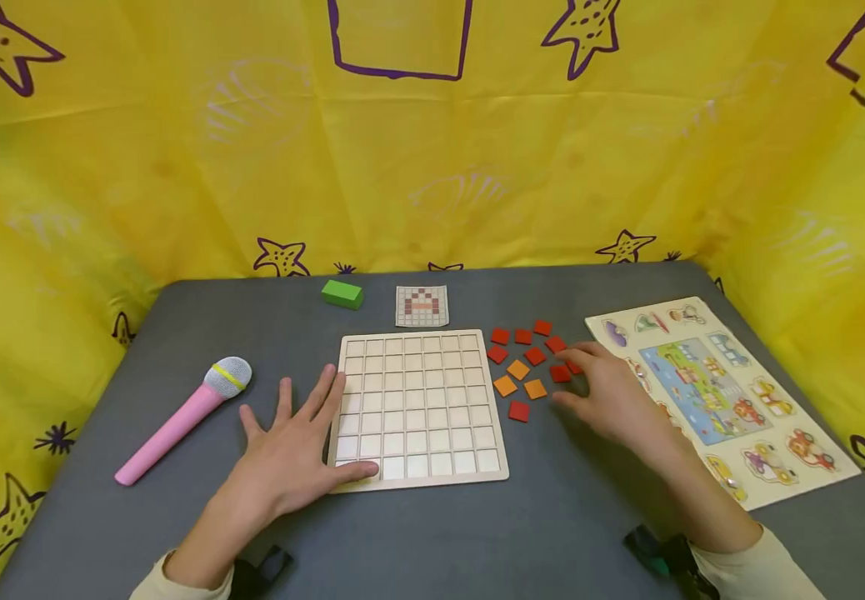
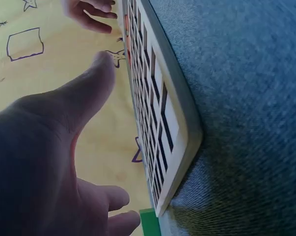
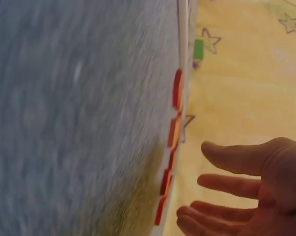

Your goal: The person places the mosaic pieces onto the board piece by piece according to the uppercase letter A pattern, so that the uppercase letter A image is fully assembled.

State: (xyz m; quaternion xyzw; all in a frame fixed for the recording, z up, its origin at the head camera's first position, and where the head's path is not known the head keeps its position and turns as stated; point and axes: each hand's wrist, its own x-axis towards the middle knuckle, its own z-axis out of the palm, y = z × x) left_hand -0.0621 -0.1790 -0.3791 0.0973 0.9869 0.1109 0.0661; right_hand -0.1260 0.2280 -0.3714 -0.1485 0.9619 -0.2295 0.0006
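Observation:
A wooden grid board [image 1: 417, 408] lies flat in the middle of the table, its squares pale and bare. My left hand [image 1: 290, 458] spreads its fingers at the board's left edge, the thumb over the lower left corner. To the right of the board are several red square tiles [image 1: 519, 411] and a few orange square tiles [image 1: 535, 389]. My right hand [image 1: 612, 396] hovers by the rightmost red tiles, fingers loosely bent and partly covering one. Nothing shows between its fingers in the right wrist view. Behind the board lies a small pattern card [image 1: 422, 306] with a coloured grid.
A pink toy microphone [image 1: 177, 425] lies at the left. Near the back edge is a green block [image 1: 342, 293]. A wooden picture puzzle [image 1: 785, 450] with vehicles lies at the right, partly under my right forearm. Yellow patterned cloth [image 1: 432, 167] hangs around the grey table.

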